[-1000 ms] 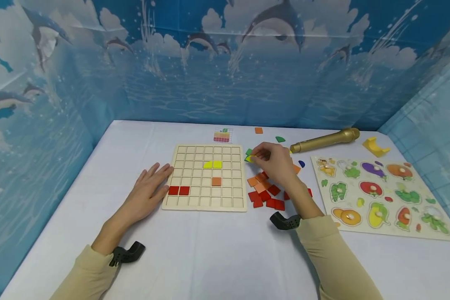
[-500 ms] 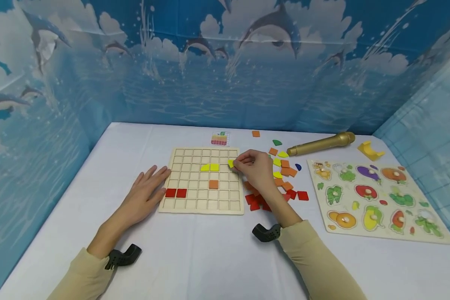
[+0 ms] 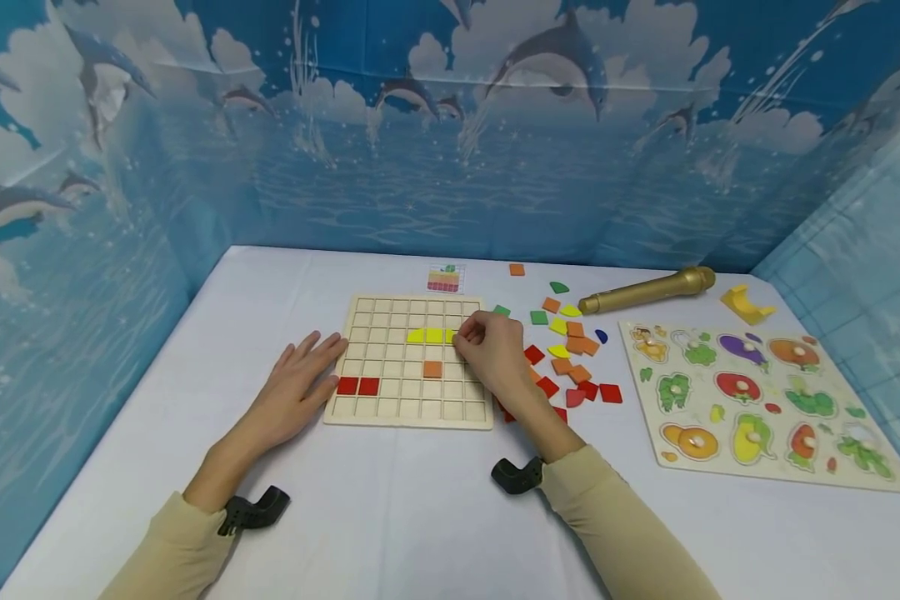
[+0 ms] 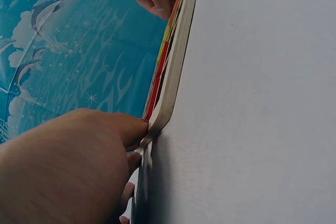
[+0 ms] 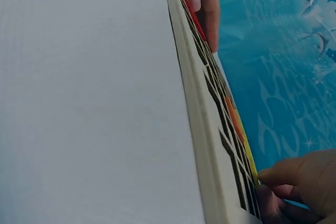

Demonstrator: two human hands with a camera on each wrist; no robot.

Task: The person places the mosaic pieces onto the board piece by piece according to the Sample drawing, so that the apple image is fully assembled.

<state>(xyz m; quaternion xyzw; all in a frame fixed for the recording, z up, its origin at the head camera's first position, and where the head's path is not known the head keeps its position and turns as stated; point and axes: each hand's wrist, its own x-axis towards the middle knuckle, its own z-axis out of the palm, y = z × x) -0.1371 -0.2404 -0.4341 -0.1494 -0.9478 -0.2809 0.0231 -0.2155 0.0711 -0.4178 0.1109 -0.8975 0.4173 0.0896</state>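
A pale wooden grid board (image 3: 390,421) lies on the white table. My left hand (image 3: 288,390) rests at its left edge with the fingers spread, the thumb close to two red square tiles (image 3: 357,386) set in the grid. Over the board's right part, my right hand (image 3: 495,350) pinches a yellow tile (image 3: 450,336) at the end of a yellow row. Beside it in that row are a yellow square (image 3: 434,335) and a yellow piece with a rounded corner (image 3: 416,336). Below them sits one orange square (image 3: 432,369). The fingertips partly cover the pinched tile.
Loose red, orange, yellow and green tiles (image 3: 576,345) lie right of the board, some behind the right forearm. A small picture card (image 3: 446,278) lies beyond the board. Farther right are a gold microphone (image 3: 648,291), a yellow curved piece (image 3: 747,305) and a vegetable puzzle board (image 3: 776,406).
My right hand has carried a yellow tile left from the loose pile to the grid, beside the other yellow pieces. My left hand has stayed at the board's left edge.
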